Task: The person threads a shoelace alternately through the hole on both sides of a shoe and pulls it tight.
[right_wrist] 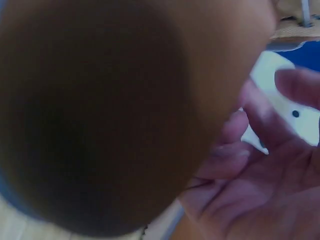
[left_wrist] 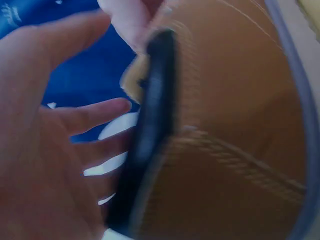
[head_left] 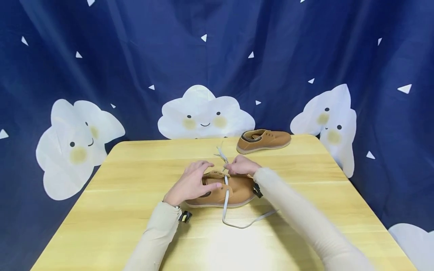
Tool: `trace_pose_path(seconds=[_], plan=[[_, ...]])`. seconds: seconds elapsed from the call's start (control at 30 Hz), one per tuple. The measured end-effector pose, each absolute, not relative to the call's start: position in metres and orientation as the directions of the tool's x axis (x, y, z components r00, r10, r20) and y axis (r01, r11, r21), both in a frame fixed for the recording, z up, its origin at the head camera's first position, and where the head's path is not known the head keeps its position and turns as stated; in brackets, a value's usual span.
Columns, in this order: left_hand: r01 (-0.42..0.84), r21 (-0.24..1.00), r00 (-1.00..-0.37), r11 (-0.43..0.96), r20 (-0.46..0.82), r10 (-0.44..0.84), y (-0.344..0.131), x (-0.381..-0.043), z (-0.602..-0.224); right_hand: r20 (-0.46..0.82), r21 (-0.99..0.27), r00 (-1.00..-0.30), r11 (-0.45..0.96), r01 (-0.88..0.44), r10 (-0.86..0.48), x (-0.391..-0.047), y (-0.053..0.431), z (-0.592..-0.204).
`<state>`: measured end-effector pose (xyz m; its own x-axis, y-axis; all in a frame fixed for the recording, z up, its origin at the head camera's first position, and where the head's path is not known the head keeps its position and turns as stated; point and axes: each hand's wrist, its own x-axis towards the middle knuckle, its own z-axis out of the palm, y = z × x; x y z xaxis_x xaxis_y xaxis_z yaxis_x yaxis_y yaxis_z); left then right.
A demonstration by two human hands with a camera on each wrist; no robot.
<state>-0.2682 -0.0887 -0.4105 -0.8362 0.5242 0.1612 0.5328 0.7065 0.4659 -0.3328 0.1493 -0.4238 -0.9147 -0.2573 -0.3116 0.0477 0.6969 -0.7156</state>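
A tan shoe lies across the table, toe to the right, a pale grey shoelace through its eyelets. One lace end trails over its near side onto the table; the other stands up beyond it. At the shoe's opening my left hand has its fingers spread, the thumb over the near eyelet flap. In the left wrist view those fingers hold nothing beside the dark collar. On the far side, my right hand appears to pinch the lace. The toe blocks much of the right wrist view.
A second tan shoe, with no lace visible in it, stands at the table's back right edge. Behind the wooden table hangs a blue curtain with white clouds. Dark camera mounts sit on both wrists.
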Motion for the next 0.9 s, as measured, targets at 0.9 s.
trace_pose_path(seconds=[0.9], plan=[[0.513, 0.413, -0.837, 0.753, 0.045, 0.546, -0.09, -0.273, -0.427, -0.139, -0.888, -0.957, -0.397, 0.234, -0.254, -0.338, 0.15, -0.392]])
